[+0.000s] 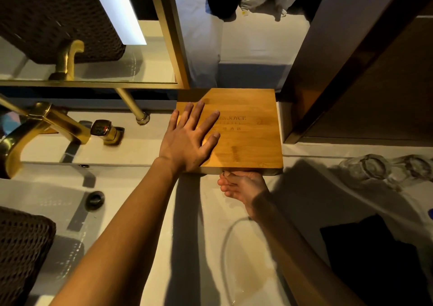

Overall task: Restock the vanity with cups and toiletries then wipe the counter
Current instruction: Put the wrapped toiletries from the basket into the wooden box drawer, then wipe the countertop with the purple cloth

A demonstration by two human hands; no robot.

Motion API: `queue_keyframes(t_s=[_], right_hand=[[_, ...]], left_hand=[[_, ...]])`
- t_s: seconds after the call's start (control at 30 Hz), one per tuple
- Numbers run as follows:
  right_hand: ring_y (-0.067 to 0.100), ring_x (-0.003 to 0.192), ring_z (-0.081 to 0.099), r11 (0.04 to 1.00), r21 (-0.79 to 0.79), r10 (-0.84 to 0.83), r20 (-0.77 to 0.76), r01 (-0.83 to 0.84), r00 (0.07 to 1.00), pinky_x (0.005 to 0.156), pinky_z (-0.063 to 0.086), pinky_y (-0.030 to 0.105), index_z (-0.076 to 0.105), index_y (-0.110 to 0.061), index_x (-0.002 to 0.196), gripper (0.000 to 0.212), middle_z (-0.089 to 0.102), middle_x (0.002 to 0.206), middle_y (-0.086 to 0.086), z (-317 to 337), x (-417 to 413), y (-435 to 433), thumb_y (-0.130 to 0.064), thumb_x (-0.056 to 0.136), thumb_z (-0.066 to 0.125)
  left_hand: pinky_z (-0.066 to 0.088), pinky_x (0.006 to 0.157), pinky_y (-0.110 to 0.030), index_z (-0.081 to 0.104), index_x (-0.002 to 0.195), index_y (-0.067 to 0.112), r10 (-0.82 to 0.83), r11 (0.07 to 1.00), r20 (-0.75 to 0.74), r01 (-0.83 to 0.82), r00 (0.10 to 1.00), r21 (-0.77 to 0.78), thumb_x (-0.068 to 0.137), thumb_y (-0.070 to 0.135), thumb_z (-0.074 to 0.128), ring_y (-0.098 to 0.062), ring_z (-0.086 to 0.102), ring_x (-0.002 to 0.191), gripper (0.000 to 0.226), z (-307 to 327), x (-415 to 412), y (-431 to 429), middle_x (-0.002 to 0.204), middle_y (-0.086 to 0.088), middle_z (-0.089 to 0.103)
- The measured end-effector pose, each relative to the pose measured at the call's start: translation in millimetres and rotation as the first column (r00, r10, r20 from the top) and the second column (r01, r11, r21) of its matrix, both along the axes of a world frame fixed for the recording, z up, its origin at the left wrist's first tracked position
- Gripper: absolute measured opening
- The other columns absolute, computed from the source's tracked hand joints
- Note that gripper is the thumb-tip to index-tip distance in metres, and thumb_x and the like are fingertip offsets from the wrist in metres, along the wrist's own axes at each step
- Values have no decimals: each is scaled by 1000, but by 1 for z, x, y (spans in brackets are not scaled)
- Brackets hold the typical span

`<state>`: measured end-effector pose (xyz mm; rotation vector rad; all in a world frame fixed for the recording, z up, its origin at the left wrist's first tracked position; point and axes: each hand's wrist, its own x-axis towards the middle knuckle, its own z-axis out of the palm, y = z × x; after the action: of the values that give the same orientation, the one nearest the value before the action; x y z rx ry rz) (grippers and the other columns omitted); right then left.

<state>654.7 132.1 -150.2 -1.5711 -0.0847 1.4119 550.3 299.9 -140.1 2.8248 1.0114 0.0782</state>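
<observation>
A wooden box (pixel 236 129) with a printed lid sits at the centre of the frame on the pale tabletop (pixel 206 235), pushed back against the mirror; the left hand (pixel 189 139) lies flat on the lid's left part with its fingers spread apart, gripping nothing, only pressing down; the right hand (pixel 243 186) is just below the box's near edge, palm up and fingers loosely curled, touching or almost touching that edge, and whether it grips anything there I cannot tell.

The step in hand looks like settling or opening the box; to do it well, the flat hand should hold the box steady while the other works at the near edge with the fingertips, lifting straight and slowly so the box does not slide toward the sink (pixel 58 200) at the left; the tabletop shows wet streaks, so a firm downward press matters.

Counted: one wooden box; two clear glasses (pixel 365 167) lying at the right edge of the frame, close together; one gold tap (pixel 42 127) with one separate handle (pixel 105 129) at the left; one drain (pixel 95 200) in the sink; one dark cloth (pixel 375 258) at the lower right, probably for the wiping.
</observation>
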Motion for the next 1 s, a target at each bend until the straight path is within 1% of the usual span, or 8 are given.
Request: queue_keyframes(t_s=[0.33, 0.47, 0.53, 0.63, 0.73, 0.8, 0.9, 1.0], right_hand=[[17, 81, 76, 1000, 18, -24, 104, 22, 994, 69, 61, 24, 73, -11, 104, 19, 77, 91, 5, 4, -7, -7, -24, 94, 65], [15, 80, 75, 992, -66, 118, 190, -107, 975, 73, 61, 25, 73, -8, 100, 32, 76, 86, 4, 12, -8, -10, -36, 97, 58], [10, 74, 73, 954, -115, 300, 418, -277, 857, 71, 58, 24, 74, -14, 95, 45, 77, 82, -1, 14, -8, -19, -50, 98, 47], [4, 73, 69, 880, -250, 443, 741, -404, 505, 78, 58, 32, 69, -27, 88, 46, 73, 76, -13, 5, -3, -57, -61, 95, 39], [4, 81, 66, 919, -133, 282, 880, -371, 382, 77, 59, 37, 67, -31, 95, 32, 71, 86, -16, -16, 10, -121, -54, 96, 45], [19, 97, 65, 961, -43, 105, 970, -273, 217, 86, 54, 43, 72, -26, 104, 40, 71, 106, -5, -25, 30, -173, -53, 96, 44], [38, 120, 54, 945, -312, 305, 949, -101, -83, 102, 41, 50, 64, -11, 125, 57, 55, 136, 16, -33, 76, -254, -53, 94, 42], [45, 138, 36, 760, -649, 645, 758, -21, -99, 112, 26, 61, 46, -15, 147, 76, 38, 151, 27, -37, 96, -309, -62, 90, 27]], left_hand=[[5, 126, -53, 0, 158, 42, 85, 996, -31, -85, 996, 12, 99, 62, 7, -26, -1, 157, 63, 1, -2, -15, 170, -2, 0], [-4, 127, -51, -10, 157, 40, 132, 989, -78, -137, 988, -63, 92, 69, -5, -23, -14, 156, 71, 4, -13, -35, 169, -1, -11], [-7, 127, -50, -12, 156, 40, 143, 982, -74, -150, 987, -114, 88, 74, -8, -22, -20, 154, 77, 6, -24, -49, 168, 1, -16], [-7, 126, -51, -12, 155, 43, 149, 972, -44, -154, 988, -179, 89, 75, -6, -19, -24, 153, 74, 8, -45, -76, 167, 5, -20], [-10, 126, -47, -4, 157, 44, 144, 958, 16, -135, 989, -254, 94, 71, 2, -13, -24, 153, 69, 9, -77, -109, 167, 8, -19], [-11, 126, -45, -1, 157, 44, 127, 958, 10, -120, 992, -262, 93, 72, -4, -11, -23, 153, 70, 10, -104, -138, 166, 9, -20], [-11, 127, -40, 7, 158, 38, 143, 953, 17, -133, 990, -272, 93, 72, -6, -16, -15, 156, 74, -2, -150, -186, 167, 7, -11], [-7, 127, -47, 6, 158, 40, 177, 940, -73, -191, 981, -283, 96, 69, -5, -16, -12, 156, 70, -25, -201, -227, 168, 10, -13]])
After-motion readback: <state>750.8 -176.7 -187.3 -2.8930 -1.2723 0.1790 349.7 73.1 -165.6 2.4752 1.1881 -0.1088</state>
